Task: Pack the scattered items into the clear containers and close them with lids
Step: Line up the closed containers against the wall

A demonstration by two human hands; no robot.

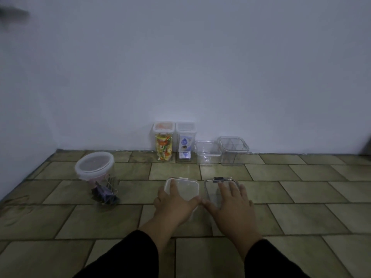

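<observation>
My left hand (pixel 176 203) lies on a white-rimmed square lid (pixel 185 188) on the tiled floor, fingers spread over its near left corner. My right hand (pixel 230 201) rests flat on a clear lid with a dark rim and clip (pixel 212 187) just to the right. Two open clear containers, one plain (pixel 207 153) and one with dividers (pixel 232 150), stand by the wall. A round lidded tub (pixel 96 173) holding dark items and forks sits at the left.
Two tall lidded jars stand against the wall, one with colourful pieces (pixel 164 144), one with blue-and-white sachets (pixel 185 144). The white wall (pixel 180 67) closes off the back and left. Tiled floor (pixel 301 207) stretches to the right and front.
</observation>
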